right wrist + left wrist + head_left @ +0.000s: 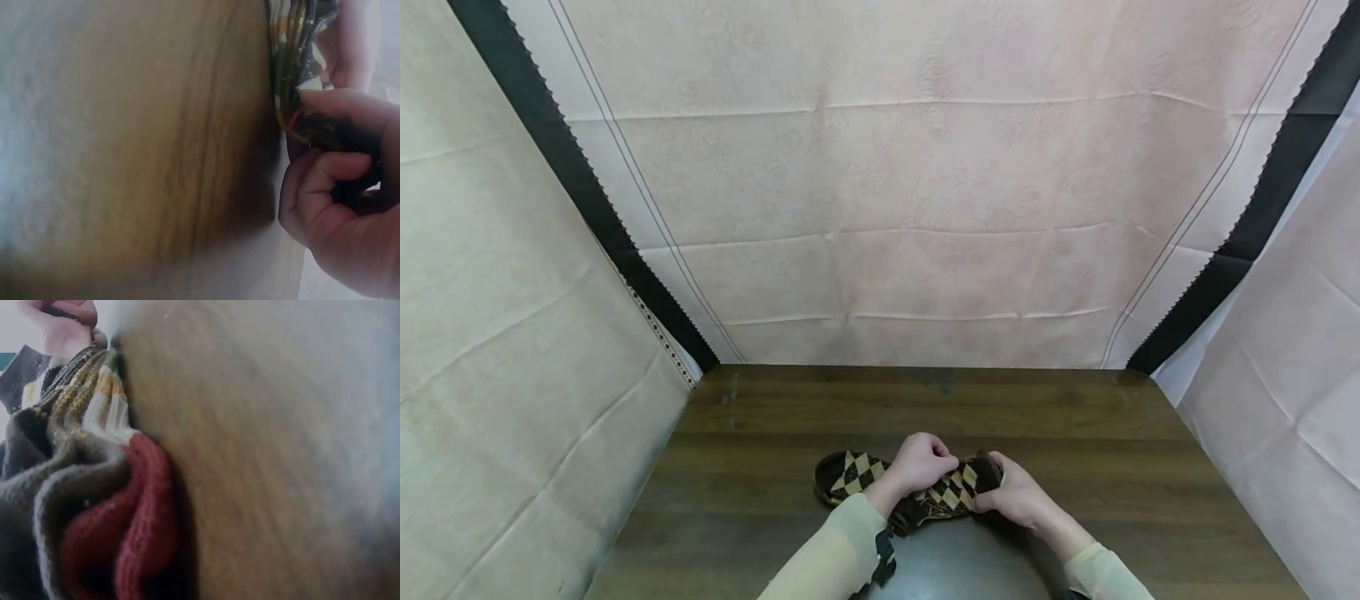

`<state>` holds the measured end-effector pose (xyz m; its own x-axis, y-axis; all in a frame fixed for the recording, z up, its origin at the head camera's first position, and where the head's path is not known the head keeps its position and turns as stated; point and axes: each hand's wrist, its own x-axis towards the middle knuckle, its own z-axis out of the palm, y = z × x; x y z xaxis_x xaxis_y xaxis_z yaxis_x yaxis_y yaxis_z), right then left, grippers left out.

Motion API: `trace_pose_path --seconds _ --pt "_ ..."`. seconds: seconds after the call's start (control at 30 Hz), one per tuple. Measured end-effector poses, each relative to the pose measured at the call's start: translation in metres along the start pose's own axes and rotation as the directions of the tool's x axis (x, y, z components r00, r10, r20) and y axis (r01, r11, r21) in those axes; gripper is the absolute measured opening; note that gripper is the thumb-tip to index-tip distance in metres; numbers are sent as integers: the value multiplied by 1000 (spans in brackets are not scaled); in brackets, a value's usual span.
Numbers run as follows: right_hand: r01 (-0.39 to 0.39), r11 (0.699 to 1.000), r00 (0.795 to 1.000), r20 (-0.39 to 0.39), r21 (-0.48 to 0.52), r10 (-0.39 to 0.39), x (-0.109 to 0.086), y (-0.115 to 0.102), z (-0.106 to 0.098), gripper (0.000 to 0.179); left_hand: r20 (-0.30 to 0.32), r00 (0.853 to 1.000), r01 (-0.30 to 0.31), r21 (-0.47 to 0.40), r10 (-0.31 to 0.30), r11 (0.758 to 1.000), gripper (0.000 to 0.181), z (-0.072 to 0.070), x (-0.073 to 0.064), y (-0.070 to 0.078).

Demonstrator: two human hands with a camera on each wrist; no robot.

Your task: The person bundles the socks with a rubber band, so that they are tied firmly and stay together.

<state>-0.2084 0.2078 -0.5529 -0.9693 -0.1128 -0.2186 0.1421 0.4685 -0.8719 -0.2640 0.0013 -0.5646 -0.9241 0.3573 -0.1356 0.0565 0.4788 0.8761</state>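
A dark brown and cream argyle knit piece (951, 496) lies bunched on the table, its exact kind unclear. In the left wrist view its ribbed, folded edge (112, 406) runs through gold, white and orange to a red fold (150, 506) and a grey one. The left hand (917, 465) is over the middle of the knit, thumb and forefinger pinching it near the upper side. At the right end, the right hand (1011, 493) grips the knit between thumb and curled fingers. Up close, the thumb (350, 106) presses on the dark end of the knit.
The brown wooden table (760, 433) extends around the knit, with a shiny patch near the front. Pale creased cloth (887, 208) hangs behind it, and a cloth panel (512, 333) stands at either side. Dark bands run along the corners.
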Motion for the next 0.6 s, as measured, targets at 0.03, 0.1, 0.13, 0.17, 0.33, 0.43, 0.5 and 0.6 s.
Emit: trace_pose_path --seconds 0.03,0.1,0.13,0.17,0.33,0.43,0.5,0.6 --pt "-20 1000 1000 -14 4 20 0 0 1 70 0 1000 -2 -6 2 1000 24 0 0 0" --pt "-56 998 998 -26 25 56 1 1 2 71 -2 1000 -5 -13 5 1000 23 -1 0 1" --pt "-66 997 998 -23 39 66 2 1 2 71 -1 1000 -8 -10 8 1000 21 -1 1 1" --pt "-74 996 997 -18 53 75 3 2 1 70 0 1000 -13 -5 13 1000 20 -1 1 1" --pt "-68 996 998 5 60 68 5 9 -4 51 5 998 -59 28 59 998 10 -3 0 0" --pt "-69 997 997 -28 -23 69 4 11 -8 46 17 996 -86 12 86 996 8 -6 -2 1" --pt "-86 991 995 -54 -101 81 4 11 -12 50 24 995 -98 5 98 995 9 -7 -3 1" --pt "-105 969 993 -82 -225 89 5 11 -16 59 23 994 -109 -2 109 994 16 -10 -6 2"
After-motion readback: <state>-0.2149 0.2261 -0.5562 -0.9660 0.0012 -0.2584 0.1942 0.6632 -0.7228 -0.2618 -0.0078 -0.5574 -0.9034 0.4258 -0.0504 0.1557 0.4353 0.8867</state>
